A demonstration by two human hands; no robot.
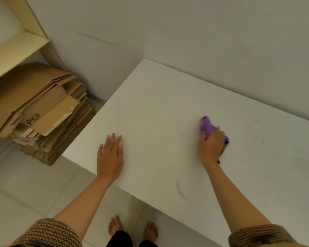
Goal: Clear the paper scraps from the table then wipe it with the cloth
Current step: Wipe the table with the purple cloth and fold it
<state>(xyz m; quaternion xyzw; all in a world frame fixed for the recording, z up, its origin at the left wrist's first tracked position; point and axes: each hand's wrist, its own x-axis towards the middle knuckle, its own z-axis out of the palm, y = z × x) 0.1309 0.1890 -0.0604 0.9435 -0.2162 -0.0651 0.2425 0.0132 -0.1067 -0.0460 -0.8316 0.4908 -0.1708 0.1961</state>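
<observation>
A white table (168,107) fills the middle and right of the view. My right hand (211,146) grips a bunched purple cloth (206,126) and presses it onto the tabletop; part of the cloth sticks out beyond my fingers. Flat on the table near its front left corner lies my left hand (110,155), fingers straight and together, holding nothing. No paper scraps show on the tabletop. A faint curved smudge (181,190) marks the surface near the front edge.
A stack of flattened cardboard boxes (43,111) sits on the floor left of the table, under a cream shelf unit (16,50). A pale wall runs behind the table. My bare feet (132,227) stand on light floor tiles at the table's front edge.
</observation>
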